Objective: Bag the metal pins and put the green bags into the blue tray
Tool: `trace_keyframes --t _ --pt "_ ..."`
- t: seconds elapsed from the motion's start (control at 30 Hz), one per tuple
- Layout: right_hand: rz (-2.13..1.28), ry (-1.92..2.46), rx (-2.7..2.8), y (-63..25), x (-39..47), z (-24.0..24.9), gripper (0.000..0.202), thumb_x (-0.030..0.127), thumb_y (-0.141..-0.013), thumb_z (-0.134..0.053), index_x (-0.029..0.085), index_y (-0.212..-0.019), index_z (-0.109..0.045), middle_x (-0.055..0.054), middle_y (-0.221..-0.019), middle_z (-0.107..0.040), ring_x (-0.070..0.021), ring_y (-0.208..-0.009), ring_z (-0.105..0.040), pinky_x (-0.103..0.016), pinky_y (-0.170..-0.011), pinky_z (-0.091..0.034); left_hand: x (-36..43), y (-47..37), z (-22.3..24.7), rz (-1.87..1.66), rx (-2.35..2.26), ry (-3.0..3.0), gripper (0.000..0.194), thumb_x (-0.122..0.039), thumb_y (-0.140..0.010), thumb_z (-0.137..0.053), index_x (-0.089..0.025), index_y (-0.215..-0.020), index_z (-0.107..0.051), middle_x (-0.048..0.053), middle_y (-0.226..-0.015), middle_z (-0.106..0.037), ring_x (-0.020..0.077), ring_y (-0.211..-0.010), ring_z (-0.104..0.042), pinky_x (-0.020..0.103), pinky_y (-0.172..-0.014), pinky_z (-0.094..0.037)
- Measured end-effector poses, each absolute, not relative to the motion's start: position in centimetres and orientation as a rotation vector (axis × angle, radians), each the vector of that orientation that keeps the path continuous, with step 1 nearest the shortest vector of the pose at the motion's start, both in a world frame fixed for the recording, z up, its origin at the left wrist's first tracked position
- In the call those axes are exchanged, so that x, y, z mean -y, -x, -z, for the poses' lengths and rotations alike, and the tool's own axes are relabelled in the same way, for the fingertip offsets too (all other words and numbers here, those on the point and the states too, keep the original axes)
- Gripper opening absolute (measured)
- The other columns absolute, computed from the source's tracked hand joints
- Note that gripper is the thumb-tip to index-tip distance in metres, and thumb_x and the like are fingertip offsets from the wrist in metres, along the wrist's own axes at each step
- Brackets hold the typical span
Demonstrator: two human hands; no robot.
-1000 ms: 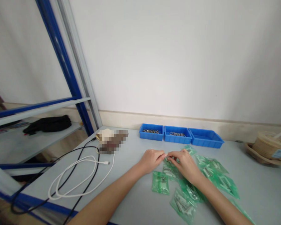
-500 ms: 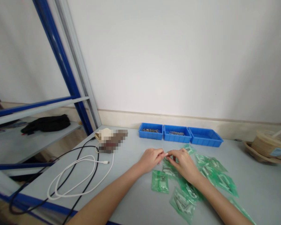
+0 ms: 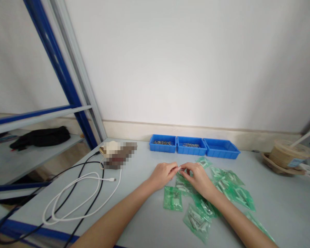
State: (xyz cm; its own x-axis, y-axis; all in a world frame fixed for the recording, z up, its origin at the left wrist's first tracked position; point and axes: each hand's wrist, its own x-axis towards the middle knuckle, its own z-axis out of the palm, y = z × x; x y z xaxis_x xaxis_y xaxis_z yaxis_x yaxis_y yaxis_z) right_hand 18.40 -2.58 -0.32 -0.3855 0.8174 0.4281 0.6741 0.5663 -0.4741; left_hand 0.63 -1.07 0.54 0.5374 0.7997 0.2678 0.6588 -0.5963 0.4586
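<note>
Both hands are meeting over the worktop (image 3: 144, 162): the left hand (image 3: 163, 174) and right hand (image 3: 198, 178) are pinching a tiny pale piece (image 3: 180, 168) between fingertips, fingers clenched on it. It looks small and smooth, so it could be slipping out and dropping among the crinkly green plastic bags (image 3: 196, 203) just beneath the fingers. Beyond them, three rigid blue trays (image 3: 193, 146) are sitting.

Three trays (image 3: 194, 145) sit at back of bench (image 3: 142, 206), w/ bags (image 3: 201, 201) in front; cables (image 3: 74, 196) lie left, spool (image 3: 286, 156) far right.
</note>
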Motion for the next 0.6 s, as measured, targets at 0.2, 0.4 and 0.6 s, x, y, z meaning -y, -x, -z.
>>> trace_keyframes --t 0.2,0.4,0.6 --pt "-0.173 1.225 2.197 -18.5 2.4 -0.7 0.022 0.03 -0.088 -0.044 0.023 -0.088 -0.065 -0.001 -0.086 -0.068 -0.0172 -0.08 -0.06 -0.031 -0.076 -0.033 0.6 -0.4 -0.4 -0.781 -1.212 -2.355 0.053 -0.041 -0.092 -0.024 -0.016 -0.06 -0.057 -0.001 -0.051 -0.057 0.0119 -0.054 -0.054 0.021 -0.063 -0.037" --pt "0.02 1.477 2.065 -20.6 -4.1 -3.4 0.028 0.034 -0.089 -0.041 0.022 -0.088 -0.067 -0.004 -0.093 -0.067 -0.0201 -0.09 -0.058 -0.031 -0.073 -0.032 -0.7 0.7 -0.2 -0.83 -1.386 -2.233 0.059 -0.047 -0.09 -0.022 -0.016 -0.057 -0.058 -0.001 -0.046 -0.055 0.0122 -0.052 -0.054 0.022 -0.059 -0.036" --pt "0.231 1.621 1.986 -23.8 -4.9 -4.1 0.021 0.029 -0.085 -0.048 0.024 -0.094 -0.065 -0.007 -0.102 -0.06 -0.0222 -0.095 -0.053 -0.031 -0.071 -0.033 -0.9 1.2 -0.3 -0.808 -1.411 -2.245 0.059 -0.048 -0.09 -0.02 -0.016 -0.058 -0.059 -0.001 -0.048 -0.057 0.0123 -0.053 -0.055 0.022 -0.06 -0.036"
